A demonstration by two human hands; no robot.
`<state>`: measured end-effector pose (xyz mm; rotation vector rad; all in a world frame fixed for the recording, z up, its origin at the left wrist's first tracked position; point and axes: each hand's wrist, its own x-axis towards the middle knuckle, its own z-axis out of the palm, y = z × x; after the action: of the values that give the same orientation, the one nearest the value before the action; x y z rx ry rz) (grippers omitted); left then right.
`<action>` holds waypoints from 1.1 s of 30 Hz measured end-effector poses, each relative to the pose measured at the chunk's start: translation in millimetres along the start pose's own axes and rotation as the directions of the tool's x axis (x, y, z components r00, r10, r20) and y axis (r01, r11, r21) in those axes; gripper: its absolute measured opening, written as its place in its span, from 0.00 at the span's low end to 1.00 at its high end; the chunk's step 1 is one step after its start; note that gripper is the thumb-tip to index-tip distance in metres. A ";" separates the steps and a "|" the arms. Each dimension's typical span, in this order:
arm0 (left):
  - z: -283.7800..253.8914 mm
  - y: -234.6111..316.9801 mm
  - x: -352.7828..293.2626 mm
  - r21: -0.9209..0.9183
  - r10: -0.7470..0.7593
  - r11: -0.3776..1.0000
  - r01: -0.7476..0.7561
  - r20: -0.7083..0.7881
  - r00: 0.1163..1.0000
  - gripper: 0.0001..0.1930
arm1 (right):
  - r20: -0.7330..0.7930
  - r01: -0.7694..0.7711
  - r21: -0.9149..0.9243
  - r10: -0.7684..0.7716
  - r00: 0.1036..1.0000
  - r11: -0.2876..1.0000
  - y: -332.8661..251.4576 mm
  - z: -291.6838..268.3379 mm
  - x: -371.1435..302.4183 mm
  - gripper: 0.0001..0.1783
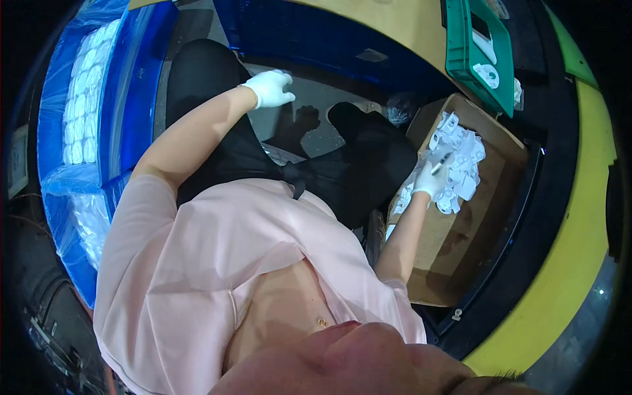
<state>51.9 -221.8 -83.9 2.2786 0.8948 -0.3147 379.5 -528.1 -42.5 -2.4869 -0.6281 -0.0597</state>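
The left hand (271, 89) hangs loose and empty at eleven o'clock; at three, the right hand (430, 180) seems to grip a tool (445, 159) among white parts (465, 172), where gentle moves should avoid snags.

No text, number or sign can be read in this view. Toward one o'clock, a small pale patch (372, 55), which looks like a label, is on the dark blue panel (289, 39), but it is too small and unclear for reading. At nine o'clock, near the rim, a greyish board (20, 161) is too dim to read.
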 end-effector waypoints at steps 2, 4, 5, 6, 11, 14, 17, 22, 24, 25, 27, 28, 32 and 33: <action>3.7 7.8 -0.9 -0.031 0.161 0.987 -0.160 0.022 0.987 0.29 | -0.022 -0.082 -0.147 0.080 0.997 0.986 -27.3 -25.6 -16.3 0.36; 4.3 15.1 -0.5 -0.036 0.228 0.973 -0.227 0.027 0.973 0.34 | -0.139 0.191 -0.029 -0.194 0.971 0.981 -73.5 -33.5 -50.5 0.37; -0.3 22.4 -2.4 -0.106 0.308 0.945 -0.309 -0.026 0.951 0.38 | -0.166 0.269 0.040 -0.259 0.951 0.962 -90.5 -31.9 -65.5 0.37; -4.0 27.3 -5.0 -0.175 0.371 0.908 -0.381 -0.089 0.924 0.43 | 0.002 0.081 0.087 -0.081 0.997 0.993 -132.7 -34.6 -83.7 0.39; -7.1 50.5 -13.4 -0.535 0.447 0.696 -0.479 -0.199 0.872 0.59 | 0.534 -0.199 0.572 -0.177 0.826 0.796 -187.5 18.4 -127.6 0.29; 5.1 49.2 -18.7 -0.637 0.351 0.681 -0.362 -0.150 0.924 0.65 | 0.488 -0.068 0.698 -0.404 0.774 0.713 -193.7 52.0 -140.5 0.31; 7.3 36.5 -24.2 -0.590 0.358 0.683 -0.430 -0.242 0.902 0.64 | 0.762 -0.431 0.615 -0.357 0.540 0.661 -202.9 35.0 -135.3 0.30; 5.9 23.7 -24.7 -0.726 0.446 0.577 -0.374 -0.103 0.889 0.59 | 0.817 -0.545 0.573 -0.376 0.438 0.612 -207.6 26.8 -136.4 0.28; 0.1 26.3 -20.1 -0.913 0.414 0.389 -0.122 0.055 0.909 0.52 | 0.823 -0.500 0.512 -0.233 0.517 0.698 -206.2 22.7 -133.7 0.28; -3.4 24.8 -19.2 -0.946 0.406 0.308 -0.104 0.032 0.913 0.48 | 0.749 -0.470 0.543 -0.149 0.645 0.696 -203.9 24.0 -138.8 0.27; -7.1 21.1 -9.1 -0.989 0.510 0.061 -0.135 -0.085 0.856 0.46 | 0.643 -0.039 0.445 -0.288 0.710 0.895 -183.5 29.3 -137.3 0.27; -8.8 19.3 -4.0 -0.993 0.550 -0.030 -0.114 -0.111 0.828 0.41 | 0.568 0.400 0.235 -0.459 0.683 0.886 -173.7 31.9 -136.3 0.27; -8.3 17.4 2.2 -0.992 0.610 -0.112 -0.060 -0.116 0.784 0.37 | 0.685 0.410 0.122 -0.376 0.624 0.904 -201.8 20.5 -144.3 0.27; -10.4 22.6 -0.7 -0.995 0.607 -0.069 -0.071 -0.099 0.789 0.39 | 0.686 0.409 0.120 -0.374 0.625 0.904 -201.7 21.8 -143.6 0.27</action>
<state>66.5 -227.7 -64.6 0.8430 0.0314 0.1450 159.3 -430.2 18.5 -2.3140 -1.4994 0.7534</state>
